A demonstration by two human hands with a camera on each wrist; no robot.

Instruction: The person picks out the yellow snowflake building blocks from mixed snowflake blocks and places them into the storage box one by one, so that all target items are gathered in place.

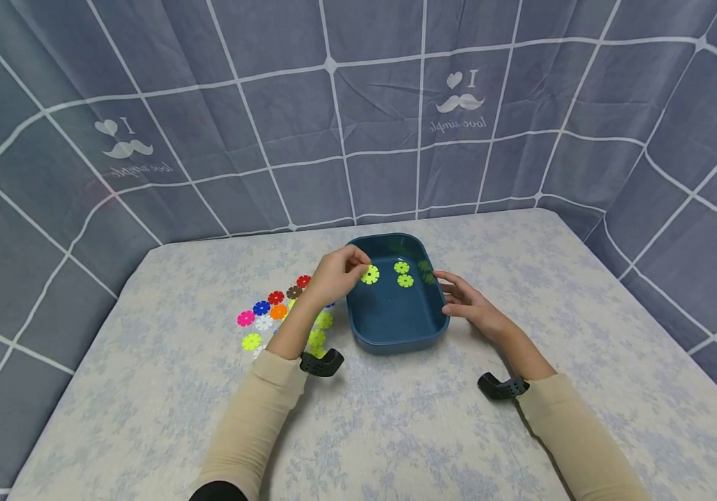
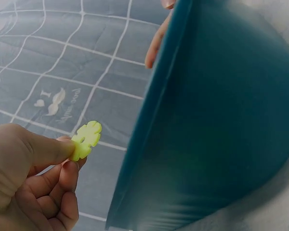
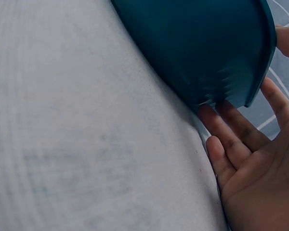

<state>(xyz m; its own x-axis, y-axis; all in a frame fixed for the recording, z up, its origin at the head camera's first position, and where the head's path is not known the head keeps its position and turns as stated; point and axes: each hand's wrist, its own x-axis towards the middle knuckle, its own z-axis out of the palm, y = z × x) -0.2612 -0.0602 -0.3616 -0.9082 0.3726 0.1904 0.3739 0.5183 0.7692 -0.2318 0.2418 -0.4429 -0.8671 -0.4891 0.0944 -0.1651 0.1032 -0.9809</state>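
Note:
My left hand (image 1: 341, 275) is over the left rim of a dark teal bin (image 1: 396, 321). Between thumb and finger it pinches a yellow-green flower-shaped disc (image 2: 87, 140), a thin notched plastic piece with a slot in the middle. Inside the bin lie a few discs like it, two of them side by side (image 1: 403, 274) on its floor. My right hand (image 1: 473, 307) is at the bin's right side, fingers fairly straight. In the right wrist view its fingertips (image 3: 208, 111) touch the outer wall below the rim.
Left of the bin, partly behind my left forearm, several flower discs (image 1: 278, 312) in pink, blue, red, orange, white, brown and yellow-green lie spread on the pale patterned tabletop (image 1: 164, 362). A grey-blue gridded curtain (image 1: 377, 111) hangs behind and along both sides.

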